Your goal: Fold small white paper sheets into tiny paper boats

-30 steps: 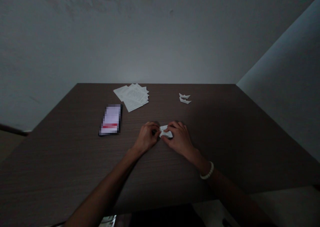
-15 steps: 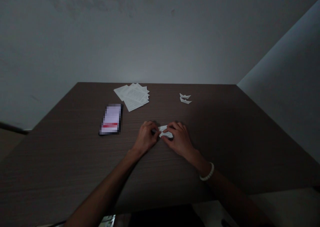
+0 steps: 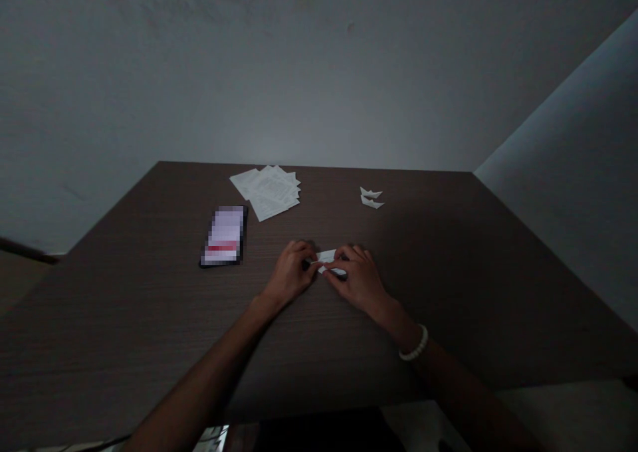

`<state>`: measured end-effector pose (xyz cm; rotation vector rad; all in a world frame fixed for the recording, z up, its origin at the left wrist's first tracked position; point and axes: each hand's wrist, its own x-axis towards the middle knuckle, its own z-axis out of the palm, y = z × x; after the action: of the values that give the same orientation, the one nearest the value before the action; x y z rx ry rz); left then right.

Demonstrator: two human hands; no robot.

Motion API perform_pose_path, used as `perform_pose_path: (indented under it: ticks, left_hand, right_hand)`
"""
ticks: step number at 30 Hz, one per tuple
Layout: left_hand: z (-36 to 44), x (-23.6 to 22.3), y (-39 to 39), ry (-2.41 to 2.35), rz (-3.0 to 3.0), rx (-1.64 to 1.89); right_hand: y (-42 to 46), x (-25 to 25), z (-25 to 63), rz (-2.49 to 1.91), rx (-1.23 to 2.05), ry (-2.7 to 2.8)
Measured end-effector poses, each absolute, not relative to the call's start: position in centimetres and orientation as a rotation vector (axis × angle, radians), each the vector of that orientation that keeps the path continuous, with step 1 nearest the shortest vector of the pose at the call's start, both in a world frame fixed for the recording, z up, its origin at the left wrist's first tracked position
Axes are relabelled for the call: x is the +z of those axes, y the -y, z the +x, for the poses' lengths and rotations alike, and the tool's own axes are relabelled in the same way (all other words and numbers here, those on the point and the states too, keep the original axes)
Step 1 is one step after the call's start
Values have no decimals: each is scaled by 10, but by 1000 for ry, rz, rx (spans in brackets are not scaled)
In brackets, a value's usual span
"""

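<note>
Between left hand [image 3: 290, 274] and right hand [image 3: 359, 279], folded paper [image 3: 329, 262], long axis sideways.

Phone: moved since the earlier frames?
No. The phone holds its place relative to the table edge; only the head camera's view shifted slightly.

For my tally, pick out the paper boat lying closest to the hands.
The lower paper boat, nearer the person than the other paper boat just beyond it; the folded paper is held, not lying.
</note>
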<state>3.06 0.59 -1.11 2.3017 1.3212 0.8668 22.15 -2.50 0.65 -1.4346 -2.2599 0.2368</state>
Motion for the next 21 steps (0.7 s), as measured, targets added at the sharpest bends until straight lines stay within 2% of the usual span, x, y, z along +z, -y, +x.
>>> perform_pose_path:
  ticks: [12,21]
  left_hand:
    - [17,-8,-10,-1370,2301,841]
    - [16,-3,-11,-1336,2290,838]
  right_hand:
    - [24,4,222,-1405,231,2261]
    - [18,4,223,-1184,261,2423]
